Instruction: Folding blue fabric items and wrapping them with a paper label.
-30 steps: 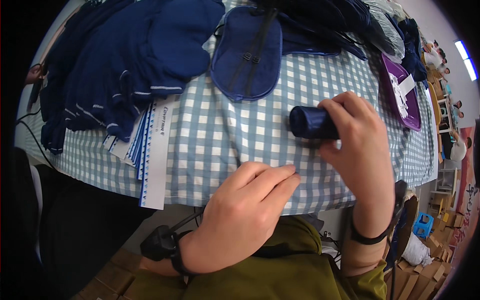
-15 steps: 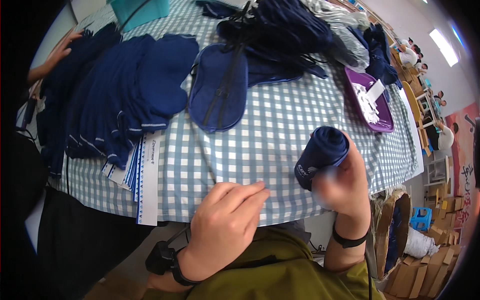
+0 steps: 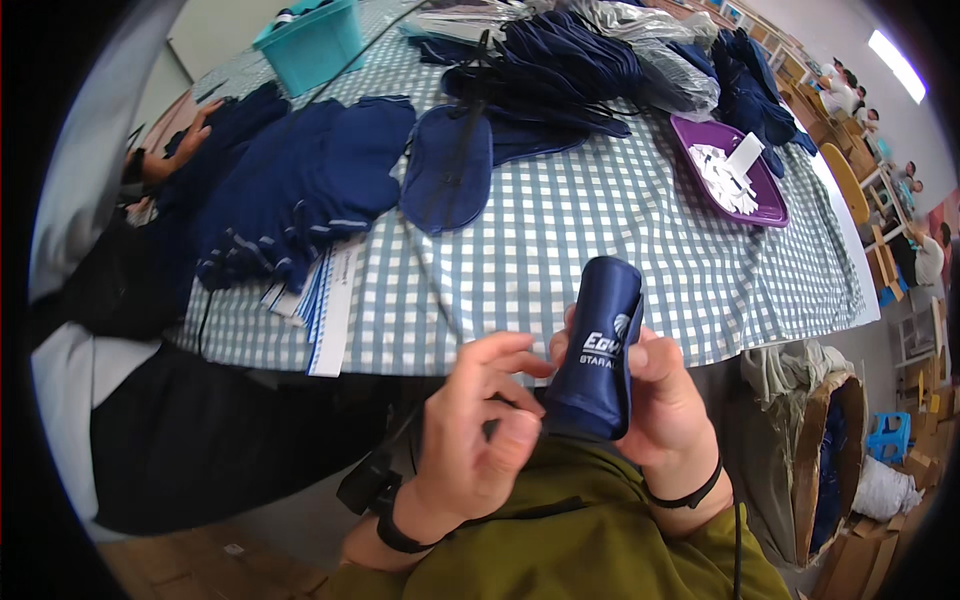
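My right hand (image 3: 665,400) holds a dark blue eye mask (image 3: 600,350) rolled into a tube, with white print facing up. The thumb presses on its right side, and fingertips show behind its left edge. Close to the roll's left side is my left hand (image 3: 480,430), its fingers loosely bent and apart, with nothing visible in them. Whether its fingertips touch the roll, I cannot tell. Beyond the hands, a flat navy eye mask (image 3: 440,190) with dark straps lies on the checked tablecloth (image 3: 540,220).
Navy socks (image 3: 300,185) lie in overlapping rows at left, over white-and-blue paper strips (image 3: 335,310). Another person's hand (image 3: 190,140) rests by them. Farther back are a teal bin (image 3: 315,50), piled eye masks (image 3: 560,60) and a purple basket (image 3: 765,200) of white slips.
My right hand has brought the roll nearer and left, tilting it so its printed side faces up. My left hand has lifted off the tablecloth toward it. The view has shifted.
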